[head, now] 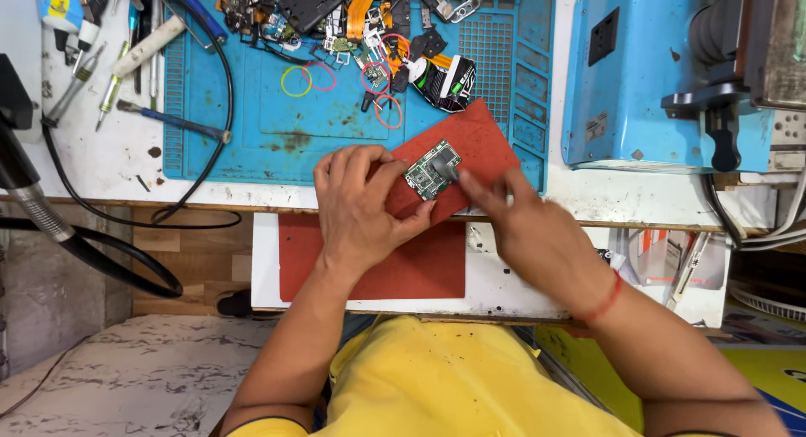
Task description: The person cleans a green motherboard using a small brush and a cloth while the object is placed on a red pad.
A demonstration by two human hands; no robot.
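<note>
A small green circuit board (pixel 432 169) lies on a tilted red pad (pixel 480 137) at the front edge of the blue work mat (pixel 277 109). My left hand (pixel 359 206) rests on the pad's left end, fingertips against the board's left edge. From the right, my right hand (pixel 525 227) pinches a thin metal tool whose tip touches the board's right side. The tool itself is mostly hidden by my fingers. A red thread circles my right wrist.
Phone parts, flex cables and coloured rubber rings (pixel 295 81) crowd the mat's far side. Screwdrivers and tweezers (pixel 113 84) lie at the left with a black cable (pixel 225 93). A blue machine (pixel 646 76) stands at the right. A second red pad (pixel 420 265) sits on a lower white shelf.
</note>
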